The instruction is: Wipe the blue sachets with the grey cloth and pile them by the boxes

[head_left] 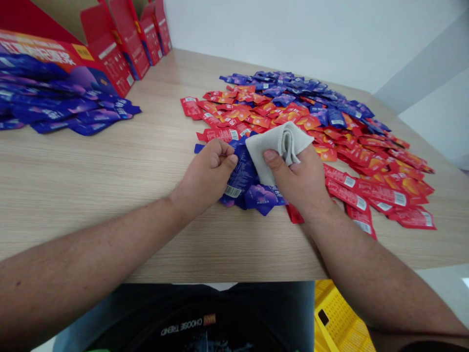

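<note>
On the wooden bench [73,195], open red cartons [128,46] stand empty of nothing visible beyond loose heaps of red and purple sachets [278,110]. The left hand [205,178] pinches a purple sachet [242,176] in curled fingers; the right hand [293,176] closes on a folded white cloth [280,149] just beside it.

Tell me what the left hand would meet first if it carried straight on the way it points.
The left hand would first meet the purple sachet at its fingertips, which it seems to pinch already. Just beyond is the white cloth in the right hand, though depth is hard to judge from this view.
</note>
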The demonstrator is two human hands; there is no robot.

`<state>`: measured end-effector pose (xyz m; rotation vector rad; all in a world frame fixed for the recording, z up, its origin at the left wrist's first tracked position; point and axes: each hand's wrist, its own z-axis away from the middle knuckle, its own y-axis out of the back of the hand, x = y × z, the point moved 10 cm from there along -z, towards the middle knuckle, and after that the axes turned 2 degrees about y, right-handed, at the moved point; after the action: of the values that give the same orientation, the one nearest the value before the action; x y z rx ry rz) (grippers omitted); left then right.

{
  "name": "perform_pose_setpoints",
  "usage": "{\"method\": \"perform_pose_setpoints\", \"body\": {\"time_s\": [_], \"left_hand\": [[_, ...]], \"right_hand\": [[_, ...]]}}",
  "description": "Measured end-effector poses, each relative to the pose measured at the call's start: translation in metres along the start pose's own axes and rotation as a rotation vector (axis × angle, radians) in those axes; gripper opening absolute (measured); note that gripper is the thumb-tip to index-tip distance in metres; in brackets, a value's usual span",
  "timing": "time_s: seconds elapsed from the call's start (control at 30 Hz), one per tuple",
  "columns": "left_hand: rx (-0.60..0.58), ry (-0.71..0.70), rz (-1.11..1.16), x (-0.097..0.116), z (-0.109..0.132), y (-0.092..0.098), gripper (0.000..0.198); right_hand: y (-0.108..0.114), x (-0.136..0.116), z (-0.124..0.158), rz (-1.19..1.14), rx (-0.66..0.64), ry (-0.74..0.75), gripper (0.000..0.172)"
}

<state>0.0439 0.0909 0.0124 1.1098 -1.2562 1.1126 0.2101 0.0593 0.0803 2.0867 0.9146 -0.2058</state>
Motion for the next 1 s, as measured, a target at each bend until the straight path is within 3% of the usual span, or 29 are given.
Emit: {"method": "perform_pose_setpoints", "body": {"time_s": [0.17,0.23,0.3,0.43,0.6,0.7,0.83,0.93,1.0], "left_hand": [[-0.029,0.335,0.385,-0.024,0.007,-0.016,0.018],[-0.036,0.378,0.446,-0.023,0.008,-0.019,0.018],[-0.026,0.362,0.481,-0.019,0.006,-0.016,0.017],[0.012,0.314,0.478,-0.014,0.001,-0.009,0.020],[0.021,0.252,0.459,-0.008,0.000,-0.007,0.019],[0.007,0.225,0.372,-0.005,0.000,-0.006,0.017],[-0.011,0.154,0.253,0.001,-0.002,-0.004,0.018],[-0.012,0.175,0.204,-0.003,-0.004,-0.004,0.017],[0.001,0.156,0.218,-0.001,-0.005,-0.003,0.017]], "right_hand": [[-0.028,-0.028,0.008,0.003,-0.206,0.181,0.037],[-0.028,-0.030,0.009,0.025,-0.197,0.177,0.038],[-0.030,-0.032,0.010,0.026,-0.211,0.161,0.037],[-0.047,-0.037,0.017,0.011,-0.378,0.133,0.029],[-0.040,-0.031,0.014,0.060,-0.312,0.057,0.031],[-0.048,-0.035,0.018,0.033,-0.391,0.080,0.029],[-0.040,-0.034,0.015,0.050,-0.293,0.063,0.031],[-0.046,-0.035,0.017,0.050,-0.364,0.103,0.027],[-0.040,-0.032,0.014,0.047,-0.310,0.109,0.028]]}}
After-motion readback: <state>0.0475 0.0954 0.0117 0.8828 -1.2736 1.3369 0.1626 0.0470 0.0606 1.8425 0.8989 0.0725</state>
